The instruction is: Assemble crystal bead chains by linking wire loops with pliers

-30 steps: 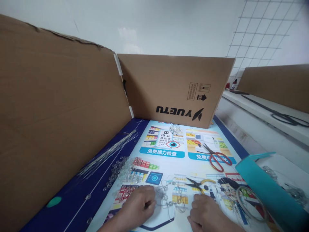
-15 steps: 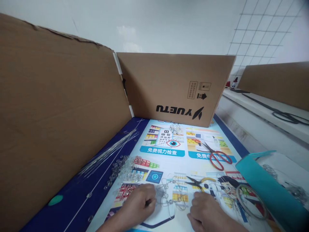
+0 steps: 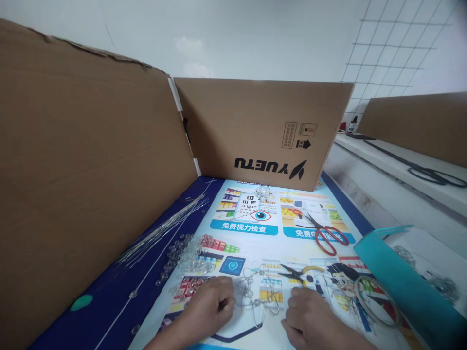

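My left hand (image 3: 213,304) is curled into a loose fist on the printed sheet, and no object shows in it. To its right lies an open tangle of thin wire with clear beads (image 3: 257,291), close to the knuckles. On the other side of that tangle my right hand (image 3: 310,316) is likewise closed, with nothing visible in its fingers. Just beyond the right hand are pliers (image 3: 301,274) with yellow handles, jaws pointing left. A loose heap of clear beads (image 3: 195,257) spreads beyond my left hand.
Red-handled scissors (image 3: 324,236) lie farther back. A wire coil (image 3: 377,301) sits by a teal-sided box (image 3: 404,287) containing wire pieces. Straight wires (image 3: 164,231) lie along the left cardboard wall (image 3: 91,146). Another cardboard panel (image 3: 262,121) closes the back.
Both hands and the objects keep their places on the sheet. Only the camera view has shifted slightly.
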The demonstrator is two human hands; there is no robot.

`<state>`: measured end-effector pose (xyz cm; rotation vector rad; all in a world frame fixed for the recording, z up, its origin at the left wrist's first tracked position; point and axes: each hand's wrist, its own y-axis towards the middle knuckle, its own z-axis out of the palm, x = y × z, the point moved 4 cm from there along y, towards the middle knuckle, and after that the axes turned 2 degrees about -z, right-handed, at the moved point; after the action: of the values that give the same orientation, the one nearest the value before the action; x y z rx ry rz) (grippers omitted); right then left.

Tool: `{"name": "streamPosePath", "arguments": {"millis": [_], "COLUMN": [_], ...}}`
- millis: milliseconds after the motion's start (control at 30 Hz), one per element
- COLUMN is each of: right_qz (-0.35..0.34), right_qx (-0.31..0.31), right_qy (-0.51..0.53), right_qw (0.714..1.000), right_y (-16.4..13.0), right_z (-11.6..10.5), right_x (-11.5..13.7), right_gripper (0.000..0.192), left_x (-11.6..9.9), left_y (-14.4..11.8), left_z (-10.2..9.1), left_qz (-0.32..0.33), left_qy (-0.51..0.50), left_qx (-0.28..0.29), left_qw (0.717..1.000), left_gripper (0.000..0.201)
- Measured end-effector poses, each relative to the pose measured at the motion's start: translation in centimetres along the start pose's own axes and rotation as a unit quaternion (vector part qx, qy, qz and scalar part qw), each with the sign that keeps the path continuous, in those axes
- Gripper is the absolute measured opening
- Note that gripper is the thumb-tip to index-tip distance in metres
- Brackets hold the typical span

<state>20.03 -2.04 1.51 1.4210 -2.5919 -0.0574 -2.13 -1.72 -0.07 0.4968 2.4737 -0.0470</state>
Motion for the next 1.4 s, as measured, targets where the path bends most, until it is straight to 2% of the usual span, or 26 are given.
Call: {"name": "streamPosePath", "arguments": {"millis": [367, 1400], "right_qz": [0.005, 0.011], "right_qx": [0.018, 0.010], "right_qy": [-0.006, -0.006], "right_qw": [1.000, 1.000], "right_y": [-0.05, -0.08], "right_z": [0.17, 0.10], "right_x": [-0.11, -0.05], "right_gripper": [0.023, 0.022], "left_x": [0.04, -0.07], "left_y": [0.02, 0.07], "left_z": [0.19, 0.08], "left_qz": [-0.002, -0.001], "left_qy": [0.007, 0.007], "left_qx": [0.004, 0.000], "left_qw": [1.000, 1.000], "left_gripper": [0.026, 0.026]}}
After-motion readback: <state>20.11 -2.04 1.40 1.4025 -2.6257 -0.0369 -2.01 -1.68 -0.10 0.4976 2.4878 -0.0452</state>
